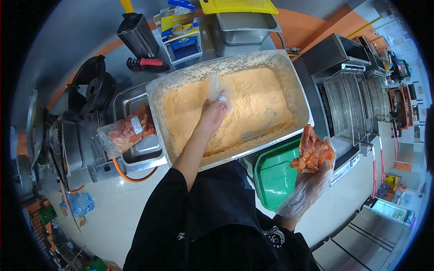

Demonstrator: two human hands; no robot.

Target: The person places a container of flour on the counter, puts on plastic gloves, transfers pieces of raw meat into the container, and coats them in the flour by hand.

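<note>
- metal tub [296, 95], centre, holding orange-tan breading flour [253, 99]
- green plastic bin [275, 176] at the tub's 5 o'clock
- bagged raw meat [124, 137] at the tub's 9 o'clock
- raw marinated chicken piece [313, 153] at the tub's 4 o'clock, clasped in the gloved right hand [315, 176]
- left hand [214, 114] over the flour, pinching clear plastic [218, 86] toward 12 o'clock

Meat [314, 153] moist, glossy; powder [257, 92] matt; tub [297, 92] dull metal.
</note>
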